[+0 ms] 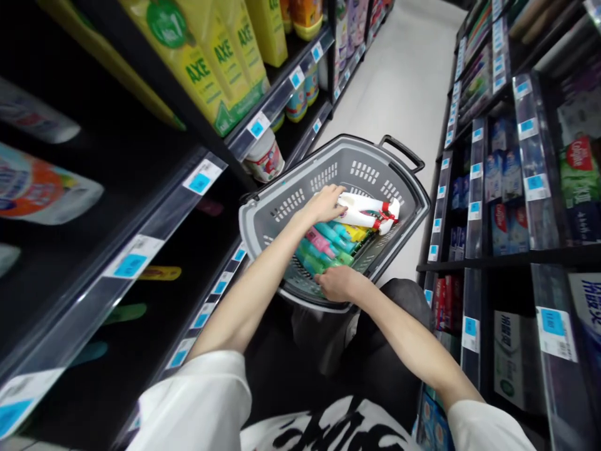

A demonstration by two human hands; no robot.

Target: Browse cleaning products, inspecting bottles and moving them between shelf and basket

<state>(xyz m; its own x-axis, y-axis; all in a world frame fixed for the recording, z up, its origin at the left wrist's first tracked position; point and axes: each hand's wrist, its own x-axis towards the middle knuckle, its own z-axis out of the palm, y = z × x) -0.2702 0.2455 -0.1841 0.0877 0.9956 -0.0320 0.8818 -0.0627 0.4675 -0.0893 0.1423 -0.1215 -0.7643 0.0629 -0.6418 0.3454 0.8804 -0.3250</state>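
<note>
A grey shopping basket (257,233) with a black rim and handle stands in front of my knees. Inside it, two white spray bottles (361,210) with red-and-white trigger heads lie side by side. My left hand (327,204) is closed over their base end; its fingertips are partly hidden. Below them lie a pink bottle (320,243), light-blue bottles (335,233), a yellow pack (355,232) and a green bottle (345,257). My right hand (339,283) is low in the basket, fingers curled at the green items, and what they grip is partly covered.
Dark shelves rise on both sides. Yellow AXE bottles (216,66) and a white tub (265,156) stand on the left, with price labels (205,177) along the edges. Toothpaste boxes (501,219) fill the right shelves. A pale aisle floor (394,69) runs ahead between them.
</note>
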